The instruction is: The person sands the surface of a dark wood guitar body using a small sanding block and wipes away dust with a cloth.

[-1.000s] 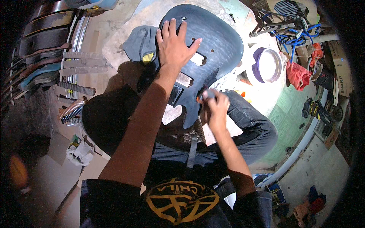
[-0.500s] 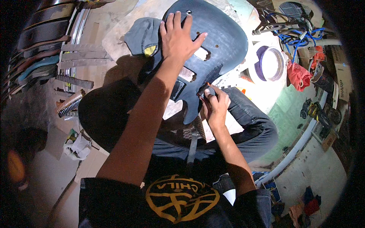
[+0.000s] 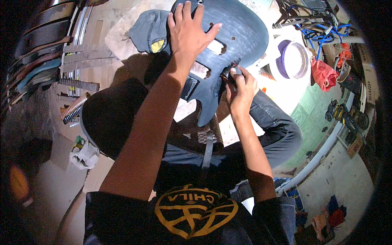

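Note:
A dark blue-grey solid guitar body (image 3: 249, 28) with cut-out cavities lies across my lap. My left hand (image 3: 188, 36) rests flat on its upper left part, fingers spread and holding nothing. At the right inner edge of the body, my right hand (image 3: 243, 87) pinches a small dark piece (image 3: 226, 72) against the surface. That piece has a reddish bit at its tip and may be folded sandpaper; the fingers partly hide it. Darker, wet-looking marks show on the body beside it.
A white bucket (image 3: 297, 61) with a purple part stands to the right. Beyond it lie tangled blue cord (image 3: 322, 38) and a red bag (image 3: 324, 75). A grey cloth (image 3: 149, 30) lies left of the body. Flat grey strips (image 3: 87, 57) and metallic coils (image 3: 75, 108) sit farther left.
My right hand has moved up and right along the body's edge with the dark piece. The left hand stays flat on the body; the view has shifted slightly.

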A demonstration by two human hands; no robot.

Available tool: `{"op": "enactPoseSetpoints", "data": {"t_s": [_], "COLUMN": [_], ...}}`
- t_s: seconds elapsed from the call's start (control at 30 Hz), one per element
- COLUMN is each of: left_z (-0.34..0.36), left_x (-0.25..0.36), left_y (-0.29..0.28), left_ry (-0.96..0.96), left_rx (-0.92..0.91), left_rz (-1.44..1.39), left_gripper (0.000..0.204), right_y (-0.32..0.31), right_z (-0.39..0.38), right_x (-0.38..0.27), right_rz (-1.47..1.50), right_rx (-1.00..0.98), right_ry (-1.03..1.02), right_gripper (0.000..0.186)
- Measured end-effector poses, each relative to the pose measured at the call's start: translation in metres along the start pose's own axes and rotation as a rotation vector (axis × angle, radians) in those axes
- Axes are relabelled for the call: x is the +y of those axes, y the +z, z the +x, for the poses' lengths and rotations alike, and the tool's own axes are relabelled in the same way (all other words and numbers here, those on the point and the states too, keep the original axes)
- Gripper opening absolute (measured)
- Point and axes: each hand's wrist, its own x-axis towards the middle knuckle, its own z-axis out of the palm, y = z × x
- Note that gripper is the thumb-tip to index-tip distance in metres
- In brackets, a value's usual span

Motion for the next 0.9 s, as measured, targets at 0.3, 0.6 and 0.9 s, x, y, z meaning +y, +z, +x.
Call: {"op": "enactPoseSetpoints", "data": {"t_s": [0.3, 0.6, 0.9], "left_z": [0.002, -0.001, 0.001], "left_x": [0.008, 0.002, 0.008], "left_y": [-0.013, -0.003, -0.017], "left_ry": [-0.027, 0.012, -0.017], "left_rx": [-0.054, 0.027, -0.052], "left_rz": [-0.019, 0.023, -0.019], "left_gripper": [0.075, 0.078, 0.073], "right_y": [0.006, 0.003, 0.001], "right_z": [0.009, 0.020, 0.004], "right_x": [0.005, 0.006, -0.004], "right_rz": [0.139, 0.002, -0.050], "right_rx": [0.021, 0.116, -0.013], "right_ry": [0.192, -0.007, 0.005], "right_gripper": [0.043, 0.043, 0.050]}}
